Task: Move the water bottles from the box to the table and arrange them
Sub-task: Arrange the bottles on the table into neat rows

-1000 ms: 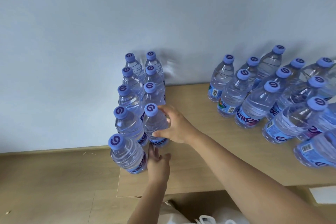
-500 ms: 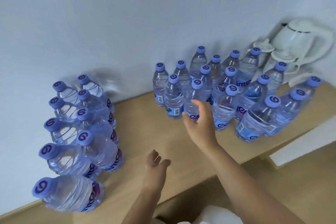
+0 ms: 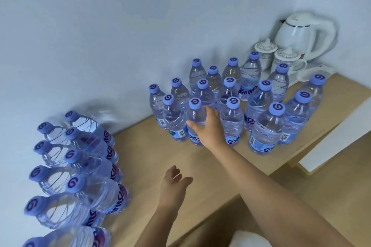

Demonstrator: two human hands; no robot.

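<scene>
The front bottle (image 3: 195,120) of the loose right-hand cluster (image 3: 249,98) on the table (image 3: 160,152) now has the right hand (image 3: 208,128) on it, thumb and fingers curling round its ribbed clear-plastic body; a second ago that hand was settling a bottle into the neat double row (image 3: 80,166) by the left wall, so I judge the next one is being fetched for that row. The left hand (image 3: 174,184) hovers relaxed and empty above the matte pale-wood top. Smooth white kettle (image 3: 301,34) and lidded cups (image 3: 275,54) stand behind.
</scene>
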